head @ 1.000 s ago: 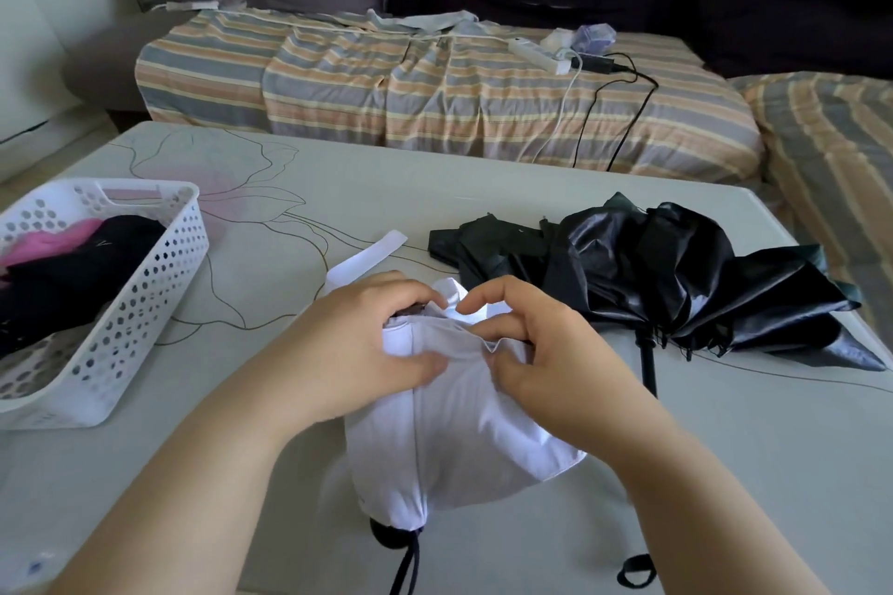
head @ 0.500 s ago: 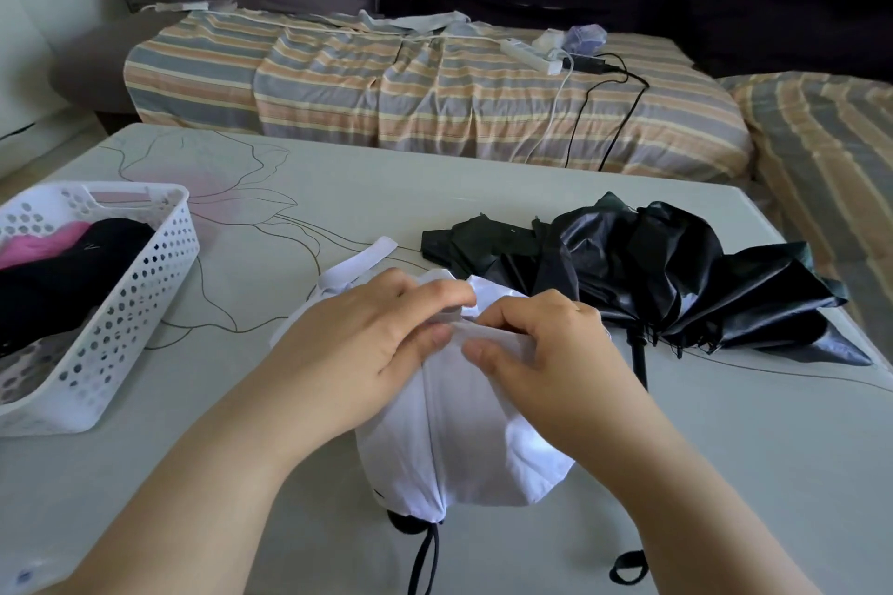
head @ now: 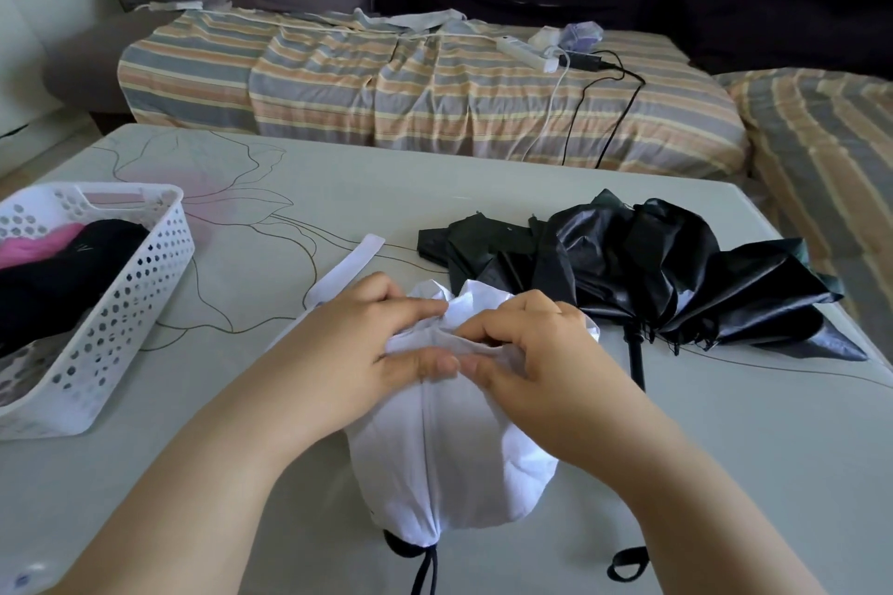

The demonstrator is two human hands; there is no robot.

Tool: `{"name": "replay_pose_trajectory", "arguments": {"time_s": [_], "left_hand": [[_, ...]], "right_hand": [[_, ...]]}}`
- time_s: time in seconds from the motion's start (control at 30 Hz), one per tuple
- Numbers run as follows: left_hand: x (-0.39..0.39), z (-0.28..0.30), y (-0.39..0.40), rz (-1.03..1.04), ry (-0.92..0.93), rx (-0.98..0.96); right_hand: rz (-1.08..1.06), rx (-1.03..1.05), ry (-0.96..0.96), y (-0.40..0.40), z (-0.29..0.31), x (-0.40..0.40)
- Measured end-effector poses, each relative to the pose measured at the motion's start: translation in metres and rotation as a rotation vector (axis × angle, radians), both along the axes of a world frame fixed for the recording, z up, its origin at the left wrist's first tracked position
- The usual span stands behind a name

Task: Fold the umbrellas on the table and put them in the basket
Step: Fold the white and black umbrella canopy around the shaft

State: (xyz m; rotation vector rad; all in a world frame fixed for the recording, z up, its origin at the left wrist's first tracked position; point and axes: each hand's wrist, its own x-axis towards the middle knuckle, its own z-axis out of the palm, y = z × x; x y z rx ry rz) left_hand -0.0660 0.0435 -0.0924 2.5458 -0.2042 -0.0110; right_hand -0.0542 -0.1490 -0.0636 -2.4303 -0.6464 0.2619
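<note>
Left hand (head: 367,343) and right hand (head: 536,353) pinch folds of a white umbrella (head: 444,459) on the table (head: 725,473); a basket (head: 121,314) sits left, apparently holding folded umbrellas.

Left hand (head: 367,343) and right hand (head: 536,353) meet fingertip to fingertip, both pinching white fabric, forearms converging
</note>
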Motion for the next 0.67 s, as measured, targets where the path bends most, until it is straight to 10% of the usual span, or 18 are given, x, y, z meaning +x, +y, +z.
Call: {"name": "replay_pose_trajectory", "arguments": {"time_s": [0.67], "left_hand": [[-0.016, 0.002, -0.005, -0.132, -0.145, -0.053]], "right_hand": [[-0.007, 0.327, 0.031, -0.021, 0.001, 0.012]]}}
